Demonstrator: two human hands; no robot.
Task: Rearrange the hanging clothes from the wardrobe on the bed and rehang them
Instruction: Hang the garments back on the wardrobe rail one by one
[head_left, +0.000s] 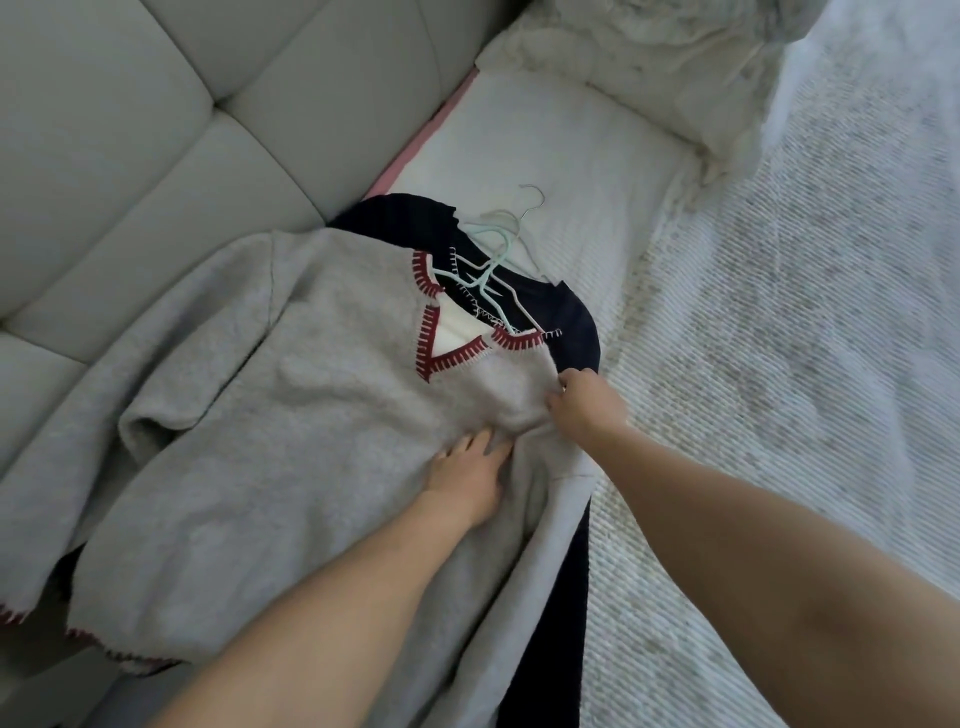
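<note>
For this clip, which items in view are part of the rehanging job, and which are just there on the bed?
Part of the job:
grey sweater with red stitched V-neck, under both hands
dark navy garment beneath it
mint hangers at the necklines
left hand flat on the grey sweater
right hand pinching its shoulder

Just lying about:
white pillow
fluffy blanket
padded headboard

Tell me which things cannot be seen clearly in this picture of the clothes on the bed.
All in the head view:
- Dark garment: mostly covered by the grey sweater.
- Hangers: overlapping, so their number is unclear; lower parts are under the clothes.
- Right hand: fingertips are buried in the sweater's fabric.
- Sweater hem: cut off by the bottom edge.
</note>
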